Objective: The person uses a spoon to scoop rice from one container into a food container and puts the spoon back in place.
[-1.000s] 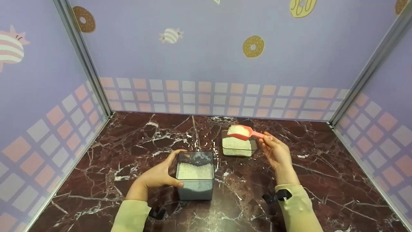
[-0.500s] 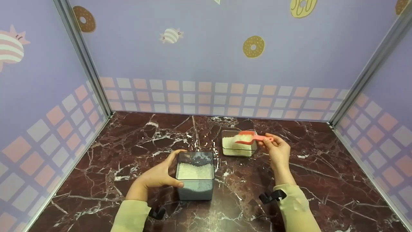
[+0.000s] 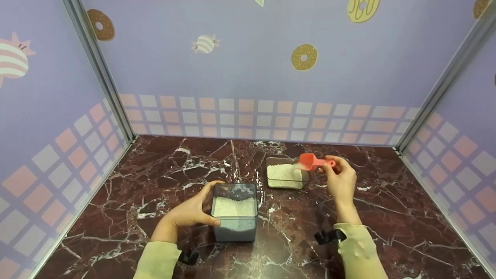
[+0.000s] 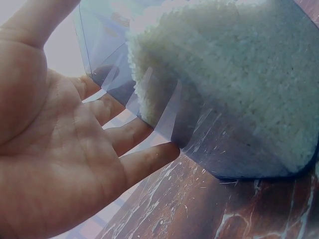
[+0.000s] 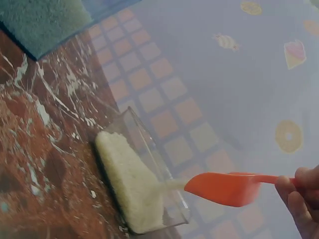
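Observation:
My left hand grips the left side of a tall, bluish see-through container partly filled with white rice. Its thumb lies on the near face and its fingers reach around the side. In my right hand the handle of an orange-red scoop is pinched between thumb and fingers. The scoop is tilted, and rice streams from its lip into a low clear container. Pale rice fills much of that low container, seen in the head and right wrist views.
Both containers stand on a dark red marbled tabletop, with loose grains scattered between and behind them. Patterned purple panels with metal corner posts enclose the back and sides.
The heaped scoop has come down, shifted right and tipped over the low container, and rice has poured out of it. My left hand and the tall container have stayed in place.

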The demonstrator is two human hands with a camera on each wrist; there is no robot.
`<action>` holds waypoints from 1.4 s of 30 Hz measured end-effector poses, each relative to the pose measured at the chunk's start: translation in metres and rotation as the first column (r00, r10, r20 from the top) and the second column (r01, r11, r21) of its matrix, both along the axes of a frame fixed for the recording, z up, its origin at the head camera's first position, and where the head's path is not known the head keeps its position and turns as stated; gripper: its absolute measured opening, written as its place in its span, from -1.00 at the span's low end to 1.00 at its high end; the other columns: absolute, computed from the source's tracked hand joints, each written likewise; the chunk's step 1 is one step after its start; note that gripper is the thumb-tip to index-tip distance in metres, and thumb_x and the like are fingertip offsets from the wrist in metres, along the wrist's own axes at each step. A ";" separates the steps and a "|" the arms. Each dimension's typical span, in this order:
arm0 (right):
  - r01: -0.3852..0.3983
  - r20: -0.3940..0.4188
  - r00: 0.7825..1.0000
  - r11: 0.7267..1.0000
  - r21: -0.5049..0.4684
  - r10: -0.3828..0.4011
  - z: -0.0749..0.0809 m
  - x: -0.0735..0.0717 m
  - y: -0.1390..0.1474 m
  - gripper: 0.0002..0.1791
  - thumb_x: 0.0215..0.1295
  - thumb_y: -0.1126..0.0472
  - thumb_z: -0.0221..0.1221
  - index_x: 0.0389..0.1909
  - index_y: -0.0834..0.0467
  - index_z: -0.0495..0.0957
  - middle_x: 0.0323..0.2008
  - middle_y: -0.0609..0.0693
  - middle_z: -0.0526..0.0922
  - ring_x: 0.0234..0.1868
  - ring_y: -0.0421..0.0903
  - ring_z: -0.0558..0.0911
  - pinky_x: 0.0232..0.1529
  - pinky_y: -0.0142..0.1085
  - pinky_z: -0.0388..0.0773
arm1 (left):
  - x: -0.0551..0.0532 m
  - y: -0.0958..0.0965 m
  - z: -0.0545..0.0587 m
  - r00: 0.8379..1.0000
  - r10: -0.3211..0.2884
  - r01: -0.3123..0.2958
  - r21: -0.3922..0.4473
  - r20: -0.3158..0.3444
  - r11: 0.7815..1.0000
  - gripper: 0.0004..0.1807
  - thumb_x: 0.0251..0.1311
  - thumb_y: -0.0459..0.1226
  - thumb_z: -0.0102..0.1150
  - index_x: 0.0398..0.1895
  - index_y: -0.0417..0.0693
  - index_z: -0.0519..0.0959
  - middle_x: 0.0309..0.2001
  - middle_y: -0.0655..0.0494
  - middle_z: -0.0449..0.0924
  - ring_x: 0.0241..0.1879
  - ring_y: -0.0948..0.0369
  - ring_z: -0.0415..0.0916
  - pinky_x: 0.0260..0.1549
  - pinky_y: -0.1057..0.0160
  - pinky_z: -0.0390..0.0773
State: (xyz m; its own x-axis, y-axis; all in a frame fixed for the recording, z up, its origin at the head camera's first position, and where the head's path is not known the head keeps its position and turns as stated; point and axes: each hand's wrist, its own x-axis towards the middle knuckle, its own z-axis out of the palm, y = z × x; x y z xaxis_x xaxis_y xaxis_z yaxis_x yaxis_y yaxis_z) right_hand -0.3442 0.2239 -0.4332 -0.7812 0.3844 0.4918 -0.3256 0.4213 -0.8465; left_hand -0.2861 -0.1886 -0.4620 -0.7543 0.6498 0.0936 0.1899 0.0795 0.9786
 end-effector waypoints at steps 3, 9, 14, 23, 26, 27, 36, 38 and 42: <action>0.007 -0.082 0.997 0.997 0.080 0.000 0.003 0.004 -0.003 -0.78 0.25 0.48 0.32 -0.08 0.35 0.70 -0.38 0.28 0.77 -0.48 -0.48 0.59 -0.44 -0.64 0.42 | 0.000 0.000 0.000 1.000 0.016 -0.016 -0.034 -0.008 0.999 0.16 -0.03 -0.41 0.52 0.56 0.07 -0.05 0.48 -0.26 0.23 0.33 -0.15 0.43 0.20 0.18 0.61; -0.007 -0.215 0.976 0.989 0.148 0.039 0.009 0.009 -0.007 -0.77 0.23 0.48 0.33 -0.09 0.34 0.69 -0.41 0.24 0.77 -0.44 -0.50 0.60 -0.38 -0.69 0.47 | 0.000 0.000 0.001 1.000 0.015 -0.016 -0.044 -0.018 0.999 0.16 -0.04 -0.41 0.51 0.56 0.03 -0.06 0.49 -0.29 0.21 0.38 -0.20 0.38 0.24 0.16 0.58; -0.034 -0.230 0.970 0.986 0.166 0.073 0.004 0.006 -0.009 -0.77 0.22 0.48 0.34 -0.09 0.34 0.69 -0.41 0.25 0.77 -0.44 -0.49 0.62 -0.39 -0.70 0.47 | 0.001 0.000 0.001 1.000 0.009 -0.009 -0.025 -0.008 1.000 0.16 -0.04 -0.42 0.50 0.56 -0.01 -0.07 0.49 -0.33 0.20 0.37 -0.21 0.38 0.23 0.15 0.59; -0.074 -0.070 0.995 0.997 0.025 0.076 -0.005 -0.001 -0.008 -0.76 0.24 0.46 0.33 -0.07 0.37 0.69 -0.39 0.26 0.78 -0.49 -0.41 0.65 -0.50 -0.63 0.41 | 0.001 0.000 0.001 1.000 0.009 -0.009 -0.016 0.002 1.000 0.18 -0.04 -0.42 0.52 0.57 0.04 -0.07 0.50 -0.25 0.21 0.37 -0.16 0.40 0.23 0.16 0.60; -0.127 0.012 0.991 0.966 -0.227 0.133 0.000 -0.001 -0.007 -0.72 0.33 0.45 0.27 0.03 0.45 0.62 -0.45 0.07 0.78 -0.50 -0.39 0.69 -0.49 -0.59 0.50 | 0.000 0.000 0.000 1.000 0.003 -0.003 -0.014 0.001 1.000 0.18 -0.03 -0.43 0.51 0.57 0.04 -0.08 0.49 -0.26 0.21 0.32 -0.15 0.44 0.19 0.14 0.62; -0.151 0.026 0.985 0.934 -0.323 0.169 0.001 -0.001 -0.006 -0.70 0.36 0.45 0.24 0.07 0.47 0.59 -0.46 0.00 0.77 -0.51 -0.38 0.70 -0.48 -0.59 0.53 | 0.000 0.000 0.000 1.000 0.002 -0.002 -0.013 -0.001 1.000 0.17 -0.03 -0.43 0.51 0.57 0.04 -0.08 0.49 -0.27 0.21 0.33 -0.16 0.44 0.19 0.14 0.62; -0.311 -0.017 0.861 0.499 -0.809 0.508 0.019 0.011 -0.019 -0.81 0.49 0.40 0.08 0.02 0.21 0.57 -0.37 -0.07 0.72 -0.41 -0.26 0.74 -0.34 -0.56 0.64 | 0.000 -0.001 0.001 1.000 0.005 -0.006 -0.031 -0.012 0.999 0.17 0.00 -0.41 0.51 0.57 0.01 -0.08 0.50 -0.27 0.21 0.38 -0.19 0.37 0.20 0.19 0.60; -0.341 -0.028 0.840 0.487 -0.804 0.543 0.024 0.016 -0.025 -0.82 0.49 0.40 0.08 -0.05 0.16 0.61 -0.36 -0.07 0.70 -0.41 -0.26 0.73 -0.32 -0.56 0.65 | 0.001 -0.001 0.002 1.000 -0.004 0.004 -0.013 0.000 1.000 0.17 0.00 -0.43 0.50 0.57 0.01 -0.09 0.49 -0.29 0.20 0.35 -0.21 0.41 0.18 0.16 0.62; -0.396 -0.022 0.809 0.517 -0.759 0.588 0.032 0.030 -0.040 -0.76 0.48 0.45 0.06 -0.11 0.13 0.64 -0.34 -0.06 0.71 -0.40 -0.25 0.71 -0.28 -0.52 0.67 | 0.002 0.000 0.002 1.000 -0.007 0.007 0.002 0.005 1.000 0.17 -0.01 -0.44 0.50 0.57 0.01 -0.09 0.48 -0.30 0.21 0.32 -0.21 0.44 0.16 0.15 0.64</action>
